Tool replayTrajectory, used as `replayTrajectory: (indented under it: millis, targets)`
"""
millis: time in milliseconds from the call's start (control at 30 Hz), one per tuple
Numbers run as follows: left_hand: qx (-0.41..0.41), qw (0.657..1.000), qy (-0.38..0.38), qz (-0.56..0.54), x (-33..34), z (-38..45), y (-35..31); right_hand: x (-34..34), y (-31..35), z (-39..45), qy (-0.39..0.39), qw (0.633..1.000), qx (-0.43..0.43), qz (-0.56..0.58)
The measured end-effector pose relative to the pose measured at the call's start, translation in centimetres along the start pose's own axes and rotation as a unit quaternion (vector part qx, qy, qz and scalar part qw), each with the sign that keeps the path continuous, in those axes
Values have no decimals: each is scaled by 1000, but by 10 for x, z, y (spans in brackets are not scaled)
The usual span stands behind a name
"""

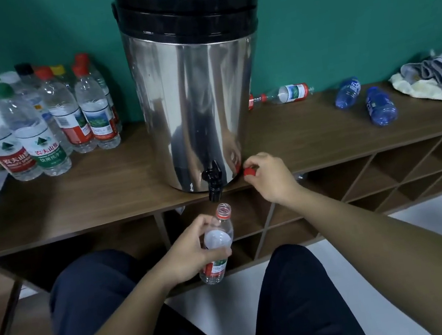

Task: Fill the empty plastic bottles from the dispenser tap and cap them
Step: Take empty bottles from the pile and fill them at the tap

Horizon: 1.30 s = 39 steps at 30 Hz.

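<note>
A steel dispenser (pixel 199 107) with a black lid stands on the wooden shelf top (pixel 97 194); its black tap (pixel 213 181) juts over the front edge. My left hand (pixel 189 253) grips an uncapped clear bottle (pixel 218 242) with a red label, its open neck just below the tap. My right hand (pixel 268 177) pinches a red cap (pixel 249 171) at the shelf edge, right of the tap. Several capped, filled bottles (pixel 35 123) stand at the back left. One empty red-labelled bottle (pixel 282 95) and two blue bottles (pixel 365 102) lie at the right.
Crumpled cloths (pixel 438 77) sit at the far right of the shelf top. Open cubbies (pixel 387 174) run under the top. My knees in dark trousers (pixel 90 301) are below, over a white floor. A green wall is behind.
</note>
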<state>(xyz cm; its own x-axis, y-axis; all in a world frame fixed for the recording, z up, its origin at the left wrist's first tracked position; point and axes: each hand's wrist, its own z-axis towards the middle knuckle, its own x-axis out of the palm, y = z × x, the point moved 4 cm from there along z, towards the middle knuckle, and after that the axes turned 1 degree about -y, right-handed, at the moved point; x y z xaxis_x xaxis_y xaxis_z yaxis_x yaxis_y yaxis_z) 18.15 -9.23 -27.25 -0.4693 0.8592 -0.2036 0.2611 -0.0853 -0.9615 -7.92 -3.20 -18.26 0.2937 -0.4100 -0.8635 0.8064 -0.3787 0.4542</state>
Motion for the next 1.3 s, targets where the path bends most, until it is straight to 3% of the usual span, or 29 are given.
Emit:
replayTrajectory:
  millis: [133,233,367,467,633,833,1000,1167,1300]
  targets:
    - [5,999,-34,7,-1,6,4,-8,-7,-3,10,998,29,47]
    - [10,999,-44,22,0,7,6,-25,1,-10,-24,996,40,79]
    - [18,997,-72,23,-2,7,7,-55,49,-31,-76,982,13,173]
    - [30,995,-92,18,-5,8,6,-70,96,-47,-57,967,-32,246]
    - [53,992,-110,18,-6,5,1,-70,144,-62,-14,978,-104,180]
    - [70,991,-112,8,-5,5,-4,-59,137,-54,21,982,-101,158]
    - [70,991,-117,9,-6,6,-4,-52,122,-49,33,965,-39,258]
    - [57,992,-105,28,-6,8,-3,-24,100,-55,66,891,111,436]
    - [54,992,-108,34,-5,6,-5,-19,102,-59,55,887,127,441]
